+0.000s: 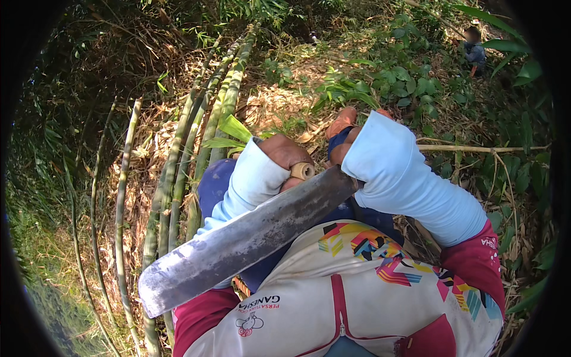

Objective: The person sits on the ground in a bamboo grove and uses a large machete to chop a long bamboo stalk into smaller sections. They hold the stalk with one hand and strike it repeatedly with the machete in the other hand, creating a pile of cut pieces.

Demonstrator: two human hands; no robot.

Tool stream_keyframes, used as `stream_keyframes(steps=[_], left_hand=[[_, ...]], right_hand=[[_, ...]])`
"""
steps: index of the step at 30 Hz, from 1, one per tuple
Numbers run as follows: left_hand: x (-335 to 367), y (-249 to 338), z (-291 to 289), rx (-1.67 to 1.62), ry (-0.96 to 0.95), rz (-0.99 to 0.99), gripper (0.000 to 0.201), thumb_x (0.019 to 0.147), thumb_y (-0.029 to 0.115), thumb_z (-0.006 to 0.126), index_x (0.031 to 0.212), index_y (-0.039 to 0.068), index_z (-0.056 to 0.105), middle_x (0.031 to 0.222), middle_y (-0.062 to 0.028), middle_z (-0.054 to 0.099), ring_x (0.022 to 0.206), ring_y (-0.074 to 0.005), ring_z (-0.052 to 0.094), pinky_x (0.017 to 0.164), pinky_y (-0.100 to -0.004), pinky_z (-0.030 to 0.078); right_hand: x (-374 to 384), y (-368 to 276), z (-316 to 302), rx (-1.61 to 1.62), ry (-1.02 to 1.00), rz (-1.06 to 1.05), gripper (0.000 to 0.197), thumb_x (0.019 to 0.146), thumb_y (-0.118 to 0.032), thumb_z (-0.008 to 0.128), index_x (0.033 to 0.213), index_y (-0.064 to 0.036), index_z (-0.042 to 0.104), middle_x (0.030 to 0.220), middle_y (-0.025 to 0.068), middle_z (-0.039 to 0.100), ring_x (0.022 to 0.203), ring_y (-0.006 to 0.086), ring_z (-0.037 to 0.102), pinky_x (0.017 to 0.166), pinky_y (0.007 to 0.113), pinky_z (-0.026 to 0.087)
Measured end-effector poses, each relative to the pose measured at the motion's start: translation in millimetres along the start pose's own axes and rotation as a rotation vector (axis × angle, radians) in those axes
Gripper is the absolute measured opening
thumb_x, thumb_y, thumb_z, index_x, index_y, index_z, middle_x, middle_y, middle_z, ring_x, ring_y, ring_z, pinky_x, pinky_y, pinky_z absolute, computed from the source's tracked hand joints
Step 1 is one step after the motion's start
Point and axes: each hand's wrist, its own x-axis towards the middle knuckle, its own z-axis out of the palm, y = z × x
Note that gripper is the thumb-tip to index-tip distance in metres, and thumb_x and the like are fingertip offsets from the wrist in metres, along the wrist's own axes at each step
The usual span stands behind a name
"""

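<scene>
My left hand (284, 153) is closed around a bamboo piece (303, 171), whose pale, hollow cut end faces me. In my right hand (340, 153), largely hidden by its light-blue sleeve, is a machete. Its handle cannot be seen. The machete's broad, worn grey blade (250, 237) slants across my lap, its blunt tip at the lower left and its near end just beside the bamboo piece. Whether blade and bamboo touch I cannot tell. Both forearms wear light-blue sleeves, and my legs in dark blue are bent beneath them.
Several tall green bamboo stalks (178, 149) rise close by on the left. A thin dry branch (482, 147) lies across the right side. Leafy plants (410, 80) and dry leaf litter (285, 104) cover the slope ahead. Another person (474, 53) is at the far right.
</scene>
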Motion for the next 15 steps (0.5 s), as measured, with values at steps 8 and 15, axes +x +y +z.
stream_keyframes(steps=[8, 15], left_hand=[[-7.9, 40.4, 16.4, 0.194, 0.483, -0.039, 0.023, 0.079, 0.027, 0.069, 0.089, 0.008, 0.062, 0.081, -0.0079, 0.06, 0.073, -0.0277, 0.059, 0.062, -0.0357, 0.047], [-10.4, 48.6, 14.2, 0.278, 0.421, -0.102, 0.024, 0.078, 0.027, 0.069, 0.091, 0.008, 0.062, 0.083, -0.0094, 0.06, 0.072, -0.0292, 0.059, 0.062, -0.0376, 0.047]], right_hand=[[2.2, -3.0, 8.1, 0.06, -0.06, 0.003, 0.022, 0.048, -0.011, 0.067, 0.069, -0.0104, 0.061, 0.071, 0.0081, 0.059, 0.072, 0.03, 0.059, 0.064, 0.041, 0.047], [1.6, -3.0, 17.2, 0.054, -0.045, 0.025, 0.022, 0.05, -0.014, 0.068, 0.071, -0.0116, 0.063, 0.074, 0.0062, 0.06, 0.079, 0.0271, 0.06, 0.069, 0.039, 0.047]])
